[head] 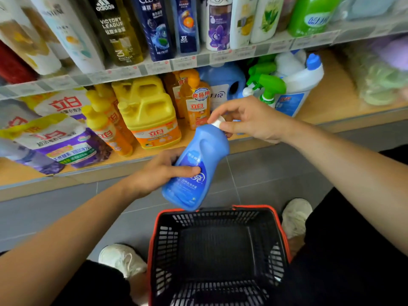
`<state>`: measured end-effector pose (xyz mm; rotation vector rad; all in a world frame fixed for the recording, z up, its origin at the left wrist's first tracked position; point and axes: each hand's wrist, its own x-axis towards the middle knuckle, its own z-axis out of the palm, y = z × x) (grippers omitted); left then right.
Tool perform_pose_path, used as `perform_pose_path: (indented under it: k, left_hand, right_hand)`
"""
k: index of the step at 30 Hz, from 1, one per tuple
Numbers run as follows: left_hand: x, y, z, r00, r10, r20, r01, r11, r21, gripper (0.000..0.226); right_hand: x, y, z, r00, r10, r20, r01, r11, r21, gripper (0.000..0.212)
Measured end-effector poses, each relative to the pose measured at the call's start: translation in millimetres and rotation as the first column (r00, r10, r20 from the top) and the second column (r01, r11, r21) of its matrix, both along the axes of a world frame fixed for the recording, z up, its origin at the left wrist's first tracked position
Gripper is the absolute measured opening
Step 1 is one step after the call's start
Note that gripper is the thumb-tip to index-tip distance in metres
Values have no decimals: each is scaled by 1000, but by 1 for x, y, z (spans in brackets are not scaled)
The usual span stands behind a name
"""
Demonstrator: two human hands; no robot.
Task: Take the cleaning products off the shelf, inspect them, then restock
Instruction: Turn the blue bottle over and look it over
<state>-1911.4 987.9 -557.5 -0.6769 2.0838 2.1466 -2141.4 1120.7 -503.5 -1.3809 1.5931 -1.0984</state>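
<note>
Both hands hold one tilted blue bottle [195, 168] mid-frame: left hand [159, 173] grips its body, right hand [247, 120] pinches its white cap [217, 122].

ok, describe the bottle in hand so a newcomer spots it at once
Find the black basket with the orange rim on the floor. Just above its far edge, a tilted blue bottle is held by the left hand round its body, the right hand pinching its white cap. It alone is off the shelf.
</note>
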Motion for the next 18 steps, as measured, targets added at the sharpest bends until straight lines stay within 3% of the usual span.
perform_pose_path:
  k: [6,9,12,18]
  left_hand:
    - [-1,3,-4,1000,12,-6,-12,997,-77,45]
    - [-1,10,-6,999,45,-16,-48,957,-286,55]
    - [1,12,-6,995,93,17,-71,857,-511,65]
    - [-1,11,1,989,144,23,-119,886,-448,60]
  right_hand:
    - [9,-3,-7,993,-97,-63,99,995,29,13]
    - [7,-2,-11,989,-115,-91,121,991,55,13]
    - [9,-3,-16,978,-199,-68,203,977,65,10]
    - [7,-6,-23,957,-283,70,281,959,31,14]
